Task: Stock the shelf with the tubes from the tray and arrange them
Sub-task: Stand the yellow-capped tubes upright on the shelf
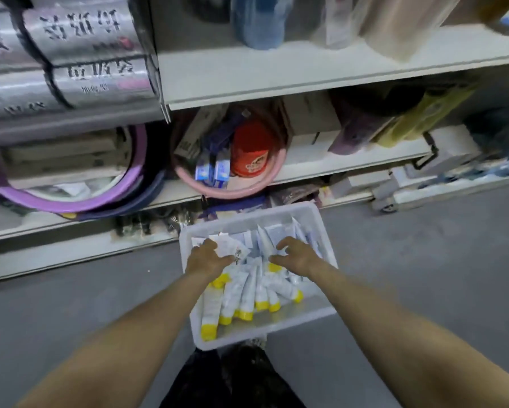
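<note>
Below, a smooth grey floor (424,260) runs along a white store shelf (277,83) that fills the upper half of the frame. At upper left lie silver foil rolls (85,39), with a purple-rimmed basin (71,201) under them. At centre, a pink basin (247,191) on a lower board holds a red tub (251,148) and small blue boxes (213,170).

A translucent white tray (327,240) sits on the floor at lower centre, just in front of the shelf's base. White tubes (247,293) with yellow caps lie heaped inside it. The left hand (207,257) reaches into the tray's upper left part, its fingers (218,245) curled round the flat ends of a few tubes. The right hand (299,256) is beside it over the heap, bent fingers (284,245) touching tubes; a real grip cannot be told.
</note>
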The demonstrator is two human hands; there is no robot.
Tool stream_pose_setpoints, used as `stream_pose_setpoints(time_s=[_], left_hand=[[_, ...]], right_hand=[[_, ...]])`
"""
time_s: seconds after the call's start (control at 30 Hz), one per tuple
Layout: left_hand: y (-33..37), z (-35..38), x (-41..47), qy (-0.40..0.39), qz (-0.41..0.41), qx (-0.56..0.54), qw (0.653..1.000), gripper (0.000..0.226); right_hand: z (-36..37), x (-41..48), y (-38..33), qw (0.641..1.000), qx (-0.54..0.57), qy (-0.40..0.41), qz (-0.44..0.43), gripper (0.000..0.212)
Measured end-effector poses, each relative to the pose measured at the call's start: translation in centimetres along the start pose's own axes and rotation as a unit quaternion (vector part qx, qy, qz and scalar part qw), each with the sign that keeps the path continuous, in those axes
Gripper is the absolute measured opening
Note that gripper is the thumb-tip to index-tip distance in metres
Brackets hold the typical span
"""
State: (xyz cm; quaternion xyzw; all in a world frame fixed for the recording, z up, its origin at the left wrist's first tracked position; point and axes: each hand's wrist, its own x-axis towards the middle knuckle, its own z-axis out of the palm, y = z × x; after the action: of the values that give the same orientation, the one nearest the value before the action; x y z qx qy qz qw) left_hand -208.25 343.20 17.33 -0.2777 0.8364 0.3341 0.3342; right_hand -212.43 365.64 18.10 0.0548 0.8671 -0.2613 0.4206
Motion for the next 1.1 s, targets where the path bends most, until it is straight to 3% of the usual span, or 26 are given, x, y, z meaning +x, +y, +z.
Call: stream_pose_setpoints(time_s=[0.23, 0.4, 0.57, 0.8, 0.93, 1.03, 1.1], left_hand=[[-3.8, 4.6, 4.8, -0.008, -0.072, -0.040, 0.997, 0.075], [-4.2, 5.8, 7.0, -0.011, -0.109, -0.044, 0.993, 0.065], [-4.5, 7.1, 8.0, -0.013, -0.126, -0.033, 0.991, 0.063], [-5.6, 7.4, 9.5, -0.006, -0.127, -0.052, 0.991, 0.052], [-6.1, 7.2, 9.7, -0.022, -0.126, -0.071, 0.989, 0.059], [-6.1, 7.2, 9.6, -0.045, -0.146, -0.104, 0.983, 0.061], [-6.4, 7.2, 9.3, -0.060, -0.167, -0.170, 0.969, 0.064]], right_hand=[[4.8, 4.1, 1.9, 0.987, 0.134, 0.030, 0.089, 0.059], [6.9, 6.2, 2.0, 0.985, 0.103, 0.065, 0.123, 0.058], [7.5, 7.8, 2.1, 0.978, 0.109, 0.096, 0.151, 0.040], [9.4, 9.6, 0.4, 0.943, 0.156, 0.168, 0.240, 0.030], [11.1, 10.2, -0.3, 0.916, 0.201, 0.201, 0.282, 0.044], [11.2, 9.8, -0.6, 0.917, 0.216, 0.179, 0.284, 0.063], [10.9, 9.5, -0.8, 0.918, 0.255, 0.126, 0.274, 0.051]])
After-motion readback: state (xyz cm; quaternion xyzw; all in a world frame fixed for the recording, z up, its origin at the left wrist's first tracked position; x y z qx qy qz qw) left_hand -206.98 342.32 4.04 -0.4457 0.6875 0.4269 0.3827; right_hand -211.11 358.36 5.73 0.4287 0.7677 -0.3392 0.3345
